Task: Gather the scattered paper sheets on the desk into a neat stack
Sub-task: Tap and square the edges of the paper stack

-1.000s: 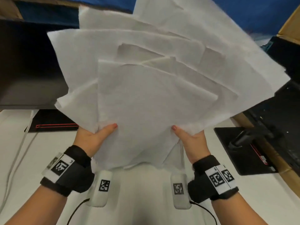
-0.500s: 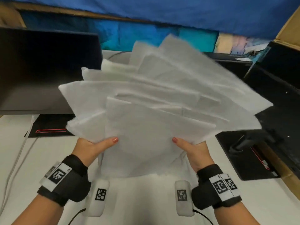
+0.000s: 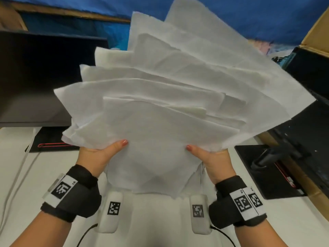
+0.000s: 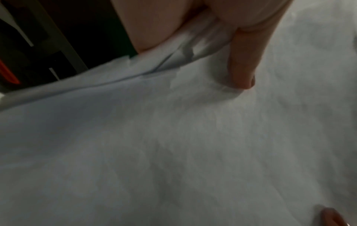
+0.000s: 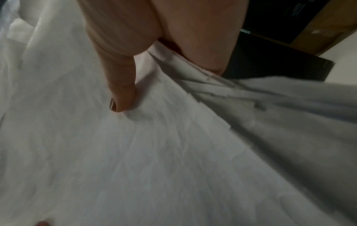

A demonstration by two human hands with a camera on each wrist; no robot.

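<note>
Now holding a fanned bundle of paper sheets (image 3: 170, 107) up off the white bench (image 3: 249, 229), both hands clamped on its lower edge. Left hand (image 3: 97, 155) gripping the bundle's lower left, thumb lying flat on the front sheet; right hand (image 3: 211, 157) gripping the lower right likewise. Seeing, in the wrist views, each thumb (image 4: 240, 64) pressing into the front face with the loose edges of the sheets fanning out beside it; fingers presumably behind, hidden.

Sheets splaying badly: corners pointing up, left and right, top edges stepped one behind another. Not yet a neat stack.

Handling, judging by looks: light, thin, limp, slightly crumpled at edges; slippery sheet on sheet, apt to slide out or crease under a hard pinch. Holding low leaves the tops flopping. Better taking hold along the two long sides, loosening the grip, and tapping the bottom edge on the bench to square up.

Dark monitor (image 3: 44, 77) standing at the left, black stand base (image 3: 263, 172) at the right.
</note>
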